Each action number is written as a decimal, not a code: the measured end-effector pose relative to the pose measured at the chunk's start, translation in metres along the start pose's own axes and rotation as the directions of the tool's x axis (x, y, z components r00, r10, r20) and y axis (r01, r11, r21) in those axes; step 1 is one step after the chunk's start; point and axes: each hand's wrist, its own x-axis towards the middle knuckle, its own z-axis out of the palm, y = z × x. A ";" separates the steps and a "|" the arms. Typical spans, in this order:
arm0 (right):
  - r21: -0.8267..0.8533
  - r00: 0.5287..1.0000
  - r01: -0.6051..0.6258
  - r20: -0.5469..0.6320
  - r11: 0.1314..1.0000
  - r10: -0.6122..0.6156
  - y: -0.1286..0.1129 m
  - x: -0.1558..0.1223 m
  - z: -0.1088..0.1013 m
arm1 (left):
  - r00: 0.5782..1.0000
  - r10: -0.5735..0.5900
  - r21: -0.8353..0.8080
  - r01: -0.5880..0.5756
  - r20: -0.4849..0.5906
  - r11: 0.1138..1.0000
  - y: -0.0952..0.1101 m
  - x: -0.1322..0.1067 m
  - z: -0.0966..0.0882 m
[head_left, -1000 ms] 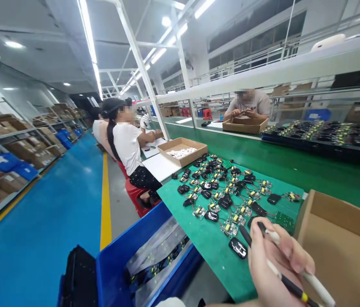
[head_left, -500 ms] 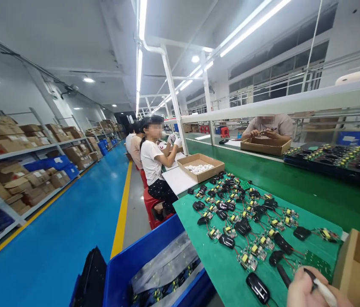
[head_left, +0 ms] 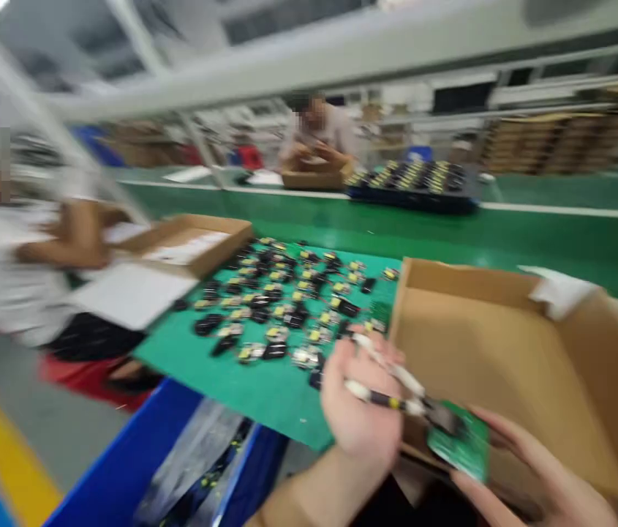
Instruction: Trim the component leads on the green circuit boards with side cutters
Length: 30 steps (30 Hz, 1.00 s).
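Note:
My left hand (head_left: 366,410) is closed around white-handled pliers (head_left: 382,399), whose handles are spread apart. The jaws reach to a green circuit board (head_left: 470,446), touching or overlapping it; blur hides the exact contact. My right hand (head_left: 533,468) grips this board by its edges between thumb and fingers, at the lower right. Beyond my left hand, many small boards with yellow parts and black casings (head_left: 287,315) lie spread over a green mat (head_left: 193,373).
An open cardboard box (head_left: 478,351) stands right of the mat, with a white scrap on its rim. A blue bin (head_left: 116,461) sits below left. Another cardboard tray (head_left: 226,234) holds white pieces. Co-workers sit at left and across the bench; a black tray (head_left: 412,194) stands at the back.
My view has swung right and down, with motion blur. Both hands now show, with the pliers brought to a green board held in my right hand; before, only one hand showed at the lower right.

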 end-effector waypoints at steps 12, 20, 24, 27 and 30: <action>0.121 0.969 -0.220 0.138 0.968 0.203 -0.036 -0.002 -0.026 | 0.984 0.074 0.158 -0.100 0.160 0.982 0.017 0.000 -0.003; 0.125 0.963 -0.235 0.165 0.964 0.214 -0.037 -0.002 -0.028 | 0.969 0.083 0.150 -0.121 0.233 0.981 0.015 0.001 -0.003; 0.095 0.963 -0.236 0.158 0.967 0.219 -0.037 -0.002 -0.028 | 0.974 0.063 0.152 -0.097 0.217 0.984 0.017 0.001 -0.003; 0.084 0.964 -0.231 0.152 0.969 0.217 -0.037 -0.003 -0.028 | 0.972 0.042 0.155 -0.079 0.232 0.985 0.017 -0.001 -0.002; 0.079 0.968 -0.219 0.145 0.973 0.206 -0.037 -0.002 -0.027 | 0.971 0.022 0.204 -0.072 0.236 0.976 0.017 -0.002 -0.002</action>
